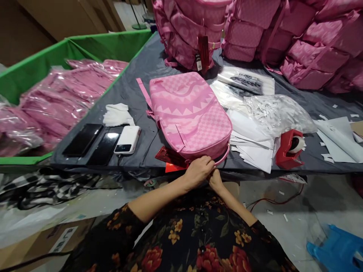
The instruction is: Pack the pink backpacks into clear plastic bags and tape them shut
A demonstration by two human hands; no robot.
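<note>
A pink backpack [190,113] with a checkered and zigzag print lies on the dark table cloth, its top end at the table's front edge. My left hand [199,170] is closed at that end, beside the carry handle. Just right of it and touching it, my right hand [216,180] is closed too, lower down at the edge. What the fingers of either hand hold is too small or hidden to make out. A dark red tag [170,155] and a bright red card [174,167] stick out from under the bag's near left corner.
Two phones [83,139], a power bank [127,139] and white gloves [117,115] lie left. Right are plastic bags [279,113], papers [255,153] and a red tape dispenser [288,149]. Pink backpacks [193,30] stand behind. Wrapped pink bags [59,98] fill a green-edged bin [17,75].
</note>
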